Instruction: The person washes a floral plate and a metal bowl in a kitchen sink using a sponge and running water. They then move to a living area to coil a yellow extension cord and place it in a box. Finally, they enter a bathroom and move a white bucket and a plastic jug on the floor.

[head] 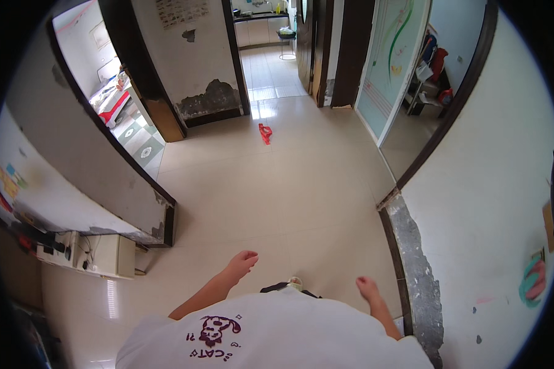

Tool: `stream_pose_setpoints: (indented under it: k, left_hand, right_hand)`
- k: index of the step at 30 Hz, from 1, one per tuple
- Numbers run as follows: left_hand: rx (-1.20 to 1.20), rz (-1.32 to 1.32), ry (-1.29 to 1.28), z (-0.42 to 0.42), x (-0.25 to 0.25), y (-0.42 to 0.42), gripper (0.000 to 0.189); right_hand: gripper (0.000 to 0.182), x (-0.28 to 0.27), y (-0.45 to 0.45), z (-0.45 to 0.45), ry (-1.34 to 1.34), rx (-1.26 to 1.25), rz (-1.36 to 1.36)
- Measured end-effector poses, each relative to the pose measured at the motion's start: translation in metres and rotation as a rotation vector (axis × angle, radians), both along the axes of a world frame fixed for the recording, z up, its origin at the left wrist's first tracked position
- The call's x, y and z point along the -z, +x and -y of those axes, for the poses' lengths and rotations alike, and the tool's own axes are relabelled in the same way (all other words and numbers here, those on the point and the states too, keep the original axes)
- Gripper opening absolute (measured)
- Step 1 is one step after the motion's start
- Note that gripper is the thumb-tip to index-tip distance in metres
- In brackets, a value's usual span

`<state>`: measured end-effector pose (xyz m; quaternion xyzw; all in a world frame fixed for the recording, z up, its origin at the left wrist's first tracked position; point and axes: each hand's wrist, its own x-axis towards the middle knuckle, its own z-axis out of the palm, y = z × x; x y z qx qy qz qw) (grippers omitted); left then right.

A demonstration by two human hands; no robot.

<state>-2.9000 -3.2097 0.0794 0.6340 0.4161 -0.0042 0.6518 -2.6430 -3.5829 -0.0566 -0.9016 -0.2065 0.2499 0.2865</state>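
My left hand (243, 264) hangs over the tiled floor (277, 198) at the lower middle, fingers loosely curled, with nothing visible in it. On the other side, my right hand (367, 288) is curled into a loose fist near the right-hand wall, and I see no object in it. Neither hand touches anything. A foot in a light-coloured shoe (295, 282) shows past the hem of my white T-shirt (295, 332). Farther ahead, a crumpled red strip (265, 133), perhaps plastic or cloth, lies on the floor before the kitchen doorway.
White cabinet (106, 256) with cables stands at left. Bedroom doorway with a bed (115, 101) lies left; kitchen with a counter (263, 18) and a stool (287, 46) ahead. A frosted glass sliding door (390, 60) is at right. The right wall (480, 193) has peeling plaster.
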Motion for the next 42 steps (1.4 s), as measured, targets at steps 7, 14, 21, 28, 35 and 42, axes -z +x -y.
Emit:
stream_pose_setpoints:
  k: [7,14,21,28,35,42]
  left_hand:
    - [-0.201,0.101,0.083,-0.146,-0.002,0.134,0.032]
    - [-0.225,-0.107,0.056,-0.303,0.049,0.267,0.029]
    - [0.100,0.110,0.180,-0.401,-0.013,0.514,0.031]
    - [0.320,0.134,0.122,-0.385,-0.007,0.744,0.033]
    - [0.560,0.087,0.148,-0.332,-0.001,0.930,0.036]
    - [0.595,0.140,0.173,-0.282,0.003,1.117,0.038]
  right_hand:
    - [0.031,-0.090,0.195,-0.244,0.229,-0.197,0.072]
    - [0.035,-0.052,0.332,-0.354,0.195,-0.162,0.033]
    - [0.035,-0.064,0.434,-0.319,0.060,0.223,-0.007]
    - [0.032,-0.015,0.549,-0.298,0.255,0.595,-0.057]
    - [0.027,-0.025,0.729,-0.292,0.366,0.693,-0.158]
    - [0.029,-0.114,0.959,-0.268,0.472,0.619,-0.043]
